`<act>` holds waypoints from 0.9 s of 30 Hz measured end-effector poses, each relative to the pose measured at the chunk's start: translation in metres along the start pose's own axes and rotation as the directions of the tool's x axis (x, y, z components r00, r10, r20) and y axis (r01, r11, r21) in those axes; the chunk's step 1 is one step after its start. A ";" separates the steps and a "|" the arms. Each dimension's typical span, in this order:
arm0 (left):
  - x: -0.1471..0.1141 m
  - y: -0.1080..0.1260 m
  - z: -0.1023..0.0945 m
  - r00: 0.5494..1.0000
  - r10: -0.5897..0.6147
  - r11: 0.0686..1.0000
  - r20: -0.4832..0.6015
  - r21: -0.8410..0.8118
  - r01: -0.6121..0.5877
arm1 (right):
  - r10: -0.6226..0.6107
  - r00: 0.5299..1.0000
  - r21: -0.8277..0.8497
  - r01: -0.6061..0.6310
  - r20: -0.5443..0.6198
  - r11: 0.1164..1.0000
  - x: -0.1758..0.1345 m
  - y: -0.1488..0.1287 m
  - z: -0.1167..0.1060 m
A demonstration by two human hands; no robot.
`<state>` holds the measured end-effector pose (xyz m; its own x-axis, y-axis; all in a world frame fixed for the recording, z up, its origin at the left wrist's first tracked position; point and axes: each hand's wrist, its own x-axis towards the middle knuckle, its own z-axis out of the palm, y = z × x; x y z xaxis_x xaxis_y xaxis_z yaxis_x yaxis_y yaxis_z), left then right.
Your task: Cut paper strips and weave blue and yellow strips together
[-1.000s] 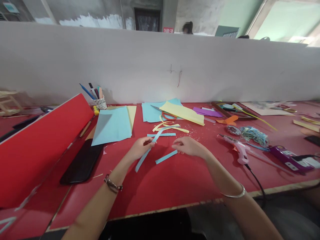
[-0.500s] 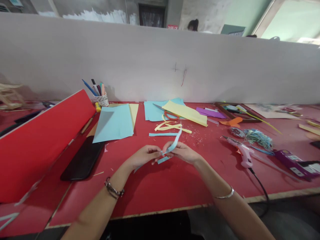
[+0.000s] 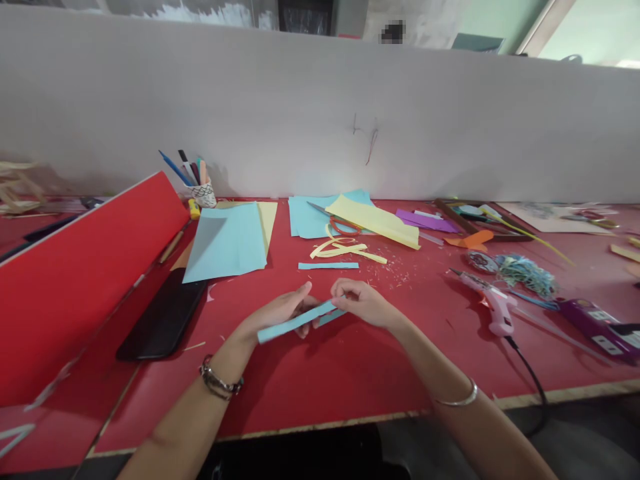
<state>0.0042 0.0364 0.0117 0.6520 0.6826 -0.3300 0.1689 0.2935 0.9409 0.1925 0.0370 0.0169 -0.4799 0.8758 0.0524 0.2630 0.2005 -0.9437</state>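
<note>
A narrow light-blue paper strip (image 3: 283,328) slants across the space in front of me. My right hand (image 3: 367,303) pinches its upper right end between thumb and fingers. Behind the strip is my left hand (image 3: 280,312), thumb raised away from the fingers; whether those fingers touch the paper is unclear. Below my right hand shows part of another blue strip (image 3: 331,317), its far end hidden by the hand. A third blue strip (image 3: 329,266) lies flat on the red table (image 3: 300,387) just beyond. Curled yellow paper strips (image 3: 345,250) lie behind that one.
Orange-handled scissors (image 3: 345,227) rest among blue and yellow sheets. To the right are a pink glue gun (image 3: 493,303) with a cord and a purple power strip (image 3: 597,323). A black phone (image 3: 163,317), a red board (image 3: 85,287) and a pen cup (image 3: 203,195) stand or lie left.
The blue strip has swung from pointing up and away to slanting down left. My left thumb has come off its pinch, and my right hand now grips the strip's end.
</note>
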 end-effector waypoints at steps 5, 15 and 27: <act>-0.001 0.004 0.003 0.995 -0.054 0.996 0.087 -0.066 0.060 | 0.051 0.998 0.019 -0.050 -0.029 0.999 -0.001 -0.002 0.001; 0.001 0.003 0.001 0.994 0.091 0.971 -0.066 0.229 -0.074 | 0.056 0.983 0.126 -0.034 -0.176 0.991 0.003 0.008 -0.009; 0.004 0.000 0.005 0.889 0.435 0.591 -0.144 0.790 -0.162 | -0.251 0.967 -0.620 0.173 -0.040 0.765 -0.006 0.000 -0.001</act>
<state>0.0101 0.0354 0.0106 0.5469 0.8306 0.1050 0.5783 -0.4655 0.6700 0.1961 0.0323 0.0171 -0.4964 0.8143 0.3008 0.6375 0.5772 -0.5104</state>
